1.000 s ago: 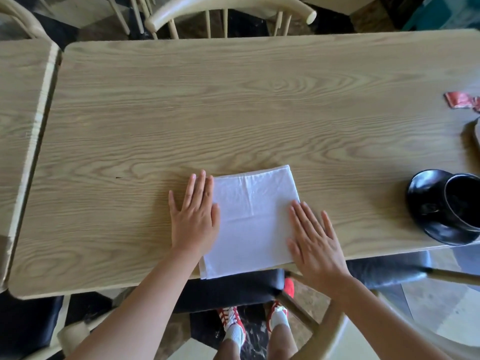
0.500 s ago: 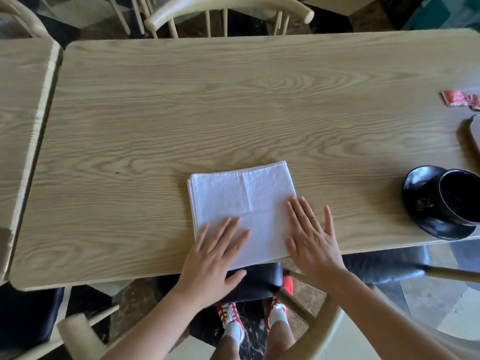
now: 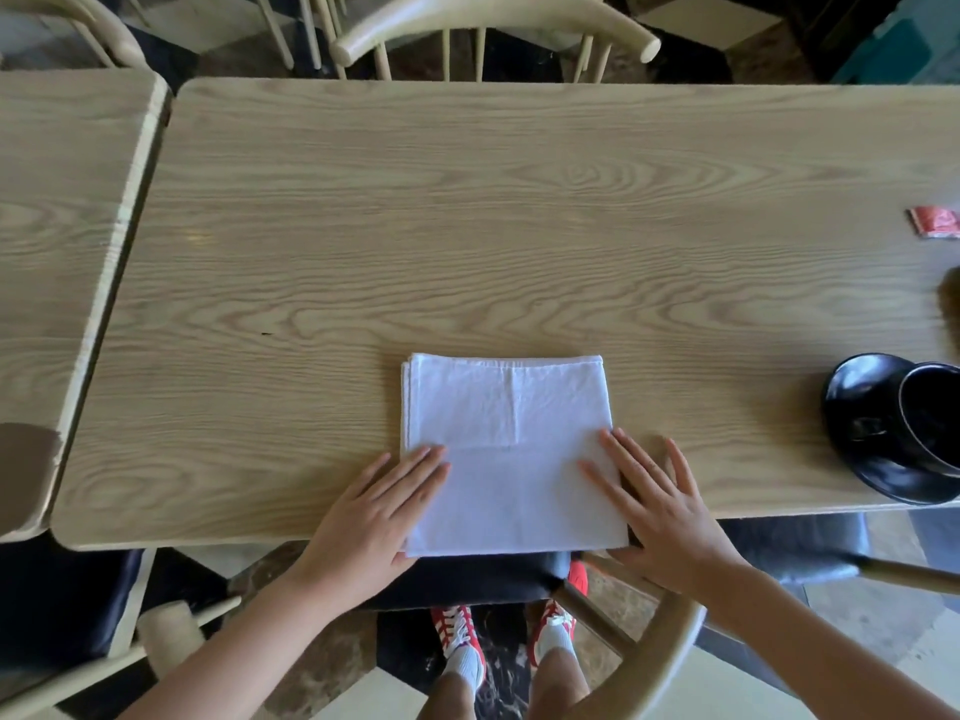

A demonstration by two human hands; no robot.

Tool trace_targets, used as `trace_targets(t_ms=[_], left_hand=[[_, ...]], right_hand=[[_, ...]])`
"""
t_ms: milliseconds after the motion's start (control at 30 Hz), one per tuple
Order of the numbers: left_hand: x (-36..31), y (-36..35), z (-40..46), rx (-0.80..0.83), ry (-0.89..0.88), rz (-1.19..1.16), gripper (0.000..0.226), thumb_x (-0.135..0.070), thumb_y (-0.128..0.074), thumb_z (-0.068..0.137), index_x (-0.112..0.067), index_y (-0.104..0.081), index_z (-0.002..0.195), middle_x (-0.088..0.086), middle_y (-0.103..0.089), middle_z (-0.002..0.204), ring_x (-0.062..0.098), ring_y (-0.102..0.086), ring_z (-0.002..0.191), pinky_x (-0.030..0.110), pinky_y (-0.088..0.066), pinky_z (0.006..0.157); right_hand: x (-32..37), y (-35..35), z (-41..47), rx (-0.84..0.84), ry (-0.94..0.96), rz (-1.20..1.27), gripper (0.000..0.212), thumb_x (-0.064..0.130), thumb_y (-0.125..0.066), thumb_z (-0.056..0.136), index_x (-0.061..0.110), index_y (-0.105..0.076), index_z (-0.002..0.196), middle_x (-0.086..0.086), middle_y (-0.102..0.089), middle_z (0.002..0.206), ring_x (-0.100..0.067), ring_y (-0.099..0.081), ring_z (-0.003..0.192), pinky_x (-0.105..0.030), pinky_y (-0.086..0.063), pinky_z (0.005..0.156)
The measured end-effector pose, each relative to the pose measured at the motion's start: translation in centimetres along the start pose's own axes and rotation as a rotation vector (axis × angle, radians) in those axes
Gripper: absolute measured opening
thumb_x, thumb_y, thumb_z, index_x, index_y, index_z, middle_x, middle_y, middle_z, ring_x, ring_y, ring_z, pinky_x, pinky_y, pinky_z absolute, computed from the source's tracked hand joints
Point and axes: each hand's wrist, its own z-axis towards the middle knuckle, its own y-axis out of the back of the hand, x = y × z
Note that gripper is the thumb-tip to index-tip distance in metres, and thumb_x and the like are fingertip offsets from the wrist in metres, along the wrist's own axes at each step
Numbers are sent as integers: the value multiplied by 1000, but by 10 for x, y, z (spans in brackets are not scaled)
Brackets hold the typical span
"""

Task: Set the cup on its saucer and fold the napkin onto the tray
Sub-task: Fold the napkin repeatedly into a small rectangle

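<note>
A white napkin (image 3: 506, 449), folded into a thick rectangle, lies at the near edge of the wooden table (image 3: 467, 226), its near end just over the edge. My left hand (image 3: 374, 511) rests flat on its near left corner, fingers spread. My right hand (image 3: 660, 501) lies flat on its near right edge, fingers apart. Neither hand grips anything. At the far right a black cup (image 3: 930, 413) sits on a black saucer (image 3: 857, 397), partly cut off by the frame. No tray is clearly in view.
A red packet (image 3: 935, 227) lies at the right of the table. A second table (image 3: 57, 252) adjoins on the left. Pale wooden chairs stand at the far side (image 3: 493, 28) and under my arms (image 3: 654, 662). My red shoes show below.
My left hand slid from the napkin's left side down to its near left corner. The right hand stayed on the near right edge. The napkin now lies squarer to the table edge.
</note>
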Motion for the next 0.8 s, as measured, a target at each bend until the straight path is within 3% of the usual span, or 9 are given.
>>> trace_targets(t_ms=[167,267,367,433,500,600,667,767,800], left_hand=[[18,1,-4,-87,-126,-100,71,2,-44,68,-9,-39,137,7,-39,145,15,-27,138,35,-24,111],[20,3,4,-127,-93,-159,76,15,-54,58,-9,-51,129,8,-44,141,17,-33,134,29,-26,108],[15,1,4,-158,-54,-189,76,16,-41,58,-10,-48,130,9,-42,142,19,-32,136,35,-32,105],[12,0,2,-185,-44,-203,73,16,-38,61,-9,-51,128,7,-45,141,18,-33,135,35,-32,105],[12,3,2,-222,-27,-228,63,13,-34,68,-8,-57,122,4,-50,136,14,-38,131,29,-32,107],[10,10,4,-324,44,-333,45,4,-39,75,-11,-64,110,0,-61,122,8,-47,121,17,-30,105],[8,7,6,-398,124,-424,39,4,-50,74,-16,-63,105,-1,-68,108,9,-55,106,16,-38,94],[0,4,12,-539,350,-480,9,-20,-59,82,-12,-61,87,-9,-60,70,9,-54,61,12,-41,59],[-5,6,16,-587,452,-519,29,-33,-53,88,-7,-60,80,-7,-55,59,10,-49,51,13,-39,51]], right_hand=[[-1,-11,-16,-223,77,128,55,37,-60,80,21,-44,129,-8,-41,137,-27,-41,128,-54,-38,98],[10,-10,-12,-349,13,207,40,21,-56,79,19,-51,119,-6,-47,129,-28,-45,122,-46,-39,98],[18,-11,-11,-400,-3,243,41,10,-58,73,17,-54,113,-3,-49,126,-28,-46,118,-40,-40,93],[21,-12,-12,-405,1,257,39,12,-61,74,18,-55,112,-1,-53,124,-26,-48,116,-39,-41,90],[21,-10,-11,-424,-56,316,34,11,-63,75,21,-59,107,1,-62,118,-23,-50,112,-38,-42,87],[22,-5,-5,-418,-218,480,45,2,-79,58,21,-67,96,14,-66,106,-15,-53,103,-32,-40,84],[28,4,0,-427,-369,606,30,10,-64,65,22,-69,92,30,-60,98,-9,-52,95,-29,-38,81],[38,11,8,-455,-632,770,18,31,-51,76,22,-66,70,23,-55,80,-16,-50,81,-27,-39,69],[42,12,11,-463,-702,806,20,39,-52,77,28,-58,62,18,-54,74,-20,-49,77,-25,-36,66]])
